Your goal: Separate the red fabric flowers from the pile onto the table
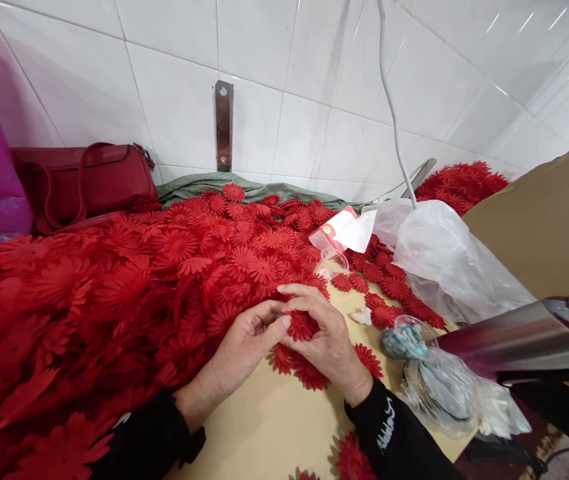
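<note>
Both my hands meet at the middle of the tan table (269, 420). My left hand (244, 350) has its fingers curled and pinched against a small stack of red fabric flowers (300, 325). My right hand (327, 333) wraps over the same stack from the right, fingers closed on it. More loose red flowers (309, 373) lie on the table just under my hands. A huge heap of the same red flowers (114, 287) covers the left half of the table, touching my left wrist.
A red handbag (84, 183) stands at the back left against the white tiled wall. Clear plastic bags (444, 260), a small bag of blue-white bits (404, 341), a red-white card (342, 230), a cardboard box (544, 213) and a shiny metal part (524, 337) crowd the right.
</note>
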{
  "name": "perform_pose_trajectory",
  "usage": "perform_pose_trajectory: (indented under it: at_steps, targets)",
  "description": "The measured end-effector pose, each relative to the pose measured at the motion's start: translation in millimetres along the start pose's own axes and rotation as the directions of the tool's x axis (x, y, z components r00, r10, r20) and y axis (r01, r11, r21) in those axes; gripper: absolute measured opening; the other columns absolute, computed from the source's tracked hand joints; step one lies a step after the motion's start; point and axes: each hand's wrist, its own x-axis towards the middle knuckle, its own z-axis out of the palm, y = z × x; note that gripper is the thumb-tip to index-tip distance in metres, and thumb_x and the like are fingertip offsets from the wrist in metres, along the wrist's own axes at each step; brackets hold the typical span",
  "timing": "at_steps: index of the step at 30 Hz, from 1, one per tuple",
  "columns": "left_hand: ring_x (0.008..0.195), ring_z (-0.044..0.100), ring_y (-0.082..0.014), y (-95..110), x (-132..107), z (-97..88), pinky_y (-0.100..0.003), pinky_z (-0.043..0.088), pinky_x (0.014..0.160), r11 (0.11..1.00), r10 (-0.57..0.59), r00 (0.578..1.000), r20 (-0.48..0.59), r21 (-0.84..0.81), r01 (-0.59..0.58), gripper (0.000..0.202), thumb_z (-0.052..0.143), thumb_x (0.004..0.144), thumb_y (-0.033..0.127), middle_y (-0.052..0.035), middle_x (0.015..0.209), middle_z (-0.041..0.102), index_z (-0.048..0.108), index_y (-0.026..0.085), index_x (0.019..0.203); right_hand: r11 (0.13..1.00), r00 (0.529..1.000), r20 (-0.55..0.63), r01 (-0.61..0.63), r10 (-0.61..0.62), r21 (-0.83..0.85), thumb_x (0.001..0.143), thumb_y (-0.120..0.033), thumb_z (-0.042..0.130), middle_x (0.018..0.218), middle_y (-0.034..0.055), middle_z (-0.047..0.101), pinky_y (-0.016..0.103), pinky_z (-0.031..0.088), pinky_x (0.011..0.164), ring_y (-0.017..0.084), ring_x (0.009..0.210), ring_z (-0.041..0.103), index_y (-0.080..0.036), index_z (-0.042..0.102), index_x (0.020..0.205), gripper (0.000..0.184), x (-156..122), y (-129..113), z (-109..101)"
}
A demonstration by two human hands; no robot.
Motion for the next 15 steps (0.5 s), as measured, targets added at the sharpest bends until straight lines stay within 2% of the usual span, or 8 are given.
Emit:
perform_pose_trajectory:
  at_steps: [3, 5, 8, 11, 15]
  targets:
    - [0.107, 0.060, -0.0199, -1.9, -1.8, -1.8, -0.032, 0.047, 0.102, 0.998, 0.065, 0.997, 0.040, -0.021, -0.064, 0.022, 0.066, 0.093, 0.037, -0.0047, 0.112, 0.067, 0.065, 0.020, 0.108, 1.000, 1.000, -0.029, -0.008, 0.009, 0.020, 0.091, -0.020, 0.075, 0.114, 0.0090, 0.075, 0.033, 0.059, 0.095, 0.018, 0.110, 0.073, -0.022, 0.068, 0.091, 0.008, 1.2, -2.6, -0.3]
    - [0.115, 0.058, -0.0207, -4.2, -3.4, -3.6, -0.033, 0.045, 0.106, 0.994, 0.091, 0.995, 0.048, -0.062, -0.088, 0.021, 0.061, 0.097, 0.036, -0.0042, 0.120, 0.064, 0.062, 0.023, 0.113, 0.999, 0.997, -0.072, -0.030, 0.031, 0.016, 0.090, -0.021, 0.076, 0.110, 0.0081, 0.076, 0.031, 0.059, 0.092, 0.018, 0.105, 0.073, -0.022, 0.066, 0.085, 0.011, 1.7, -2.3, -0.9]
    - [0.114, 0.058, -0.0191, -8.1, -5.3, -5.7, -0.033, 0.046, 0.104, 0.992, 0.070, 0.997, 0.014, -0.111, -0.068, 0.018, 0.055, 0.101, 0.038, -0.0019, 0.118, 0.061, 0.057, 0.026, 0.114, 0.994, 0.987, -0.117, -0.112, 0.111, -0.008, 0.089, -0.025, 0.078, 0.094, 0.0042, 0.075, 0.028, 0.057, 0.082, 0.016, 0.089, 0.073, -0.021, 0.064, 0.083, 0.016, 1.5, 0.0, -2.4]
    - [0.113, 0.058, -0.0181, -8.3, -6.4, -5.1, -0.032, 0.046, 0.102, 0.996, 0.075, 0.997, 0.010, -0.053, -0.075, 0.019, 0.055, 0.102, 0.040, -0.0022, 0.116, 0.060, 0.056, 0.026, 0.114, 0.967, 0.972, -0.105, -0.221, 0.208, -0.129, 0.092, -0.032, 0.075, 0.072, -0.0022, 0.065, 0.025, 0.048, 0.066, 0.013, 0.067, 0.061, -0.021, 0.059, 0.077, 0.024, 0.4, 0.3, -4.5]
    - [0.113, 0.060, -0.0198, -1.7, -7.5, -1.8, -0.033, 0.048, 0.098, 0.994, 0.098, 0.995, 0.020, 0.050, -0.098, 0.027, 0.059, 0.099, 0.043, -0.0055, 0.118, 0.061, 0.055, 0.023, 0.116, 0.915, 0.962, -0.117, -0.270, 0.245, -0.300, 0.103, -0.038, 0.054, 0.060, -0.0045, 0.049, 0.028, 0.035, 0.063, 0.013, 0.059, 0.042, -0.022, 0.049, 0.067, 0.040, -1.0, -3.1, -6.9]
